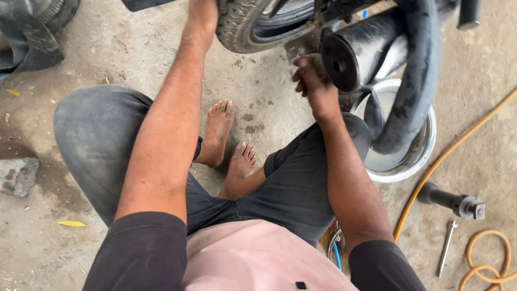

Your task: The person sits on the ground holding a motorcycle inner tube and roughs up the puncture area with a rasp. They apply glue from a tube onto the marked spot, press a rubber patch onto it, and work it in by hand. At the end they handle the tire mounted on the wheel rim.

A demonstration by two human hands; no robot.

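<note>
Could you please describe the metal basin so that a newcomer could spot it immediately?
Start at the black exhaust pipe on the right. Directly below it sits the basin, round and shiny, on the concrete floor. Unlike anything nearby, it holds water with a black inner tube dipping in.

- You get a single view, shot from the camera on your own head and tilted steeply down over your lap and bare feet to the concrete floor (134, 48).
- It sits close: your forearms fill the middle, and your left hand (203, 12) is cut off by the top edge at the tyre (242, 27).
- The frame reaches right as far as the orange hose (447, 153) and the metal basin (425, 145).
- No second view overlaps it.
</note>
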